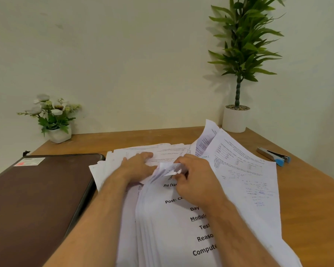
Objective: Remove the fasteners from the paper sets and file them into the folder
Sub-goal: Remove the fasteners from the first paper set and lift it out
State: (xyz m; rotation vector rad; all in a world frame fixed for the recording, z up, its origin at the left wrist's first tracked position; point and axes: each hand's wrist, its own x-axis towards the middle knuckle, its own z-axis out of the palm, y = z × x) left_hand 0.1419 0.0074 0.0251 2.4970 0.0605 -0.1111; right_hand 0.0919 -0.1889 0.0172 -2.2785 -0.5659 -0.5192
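A thick set of printed papers (pixel 181 234) lies in front of me on a spread of loose sheets (pixel 243 170). Its top left corner (pixel 167 169) is curled up and crumpled. My right hand (pixel 197 180) pinches that curled corner with fingers bent round it. My left hand (pixel 137 166) lies flat on the papers just left of the corner, fingers stretched out and pressing down. No fastener shows at the corner; my fingers hide it. A closed dark brown folder (pixel 39 195) lies to the left of the papers.
A blue and silver stapler (pixel 274 157) lies on the wooden table (pixel 316 189) at the right. A tall green plant in a white pot (pixel 234 120) stands at the back right. A small pot of white flowers (pixel 54 120) stands at the back left.
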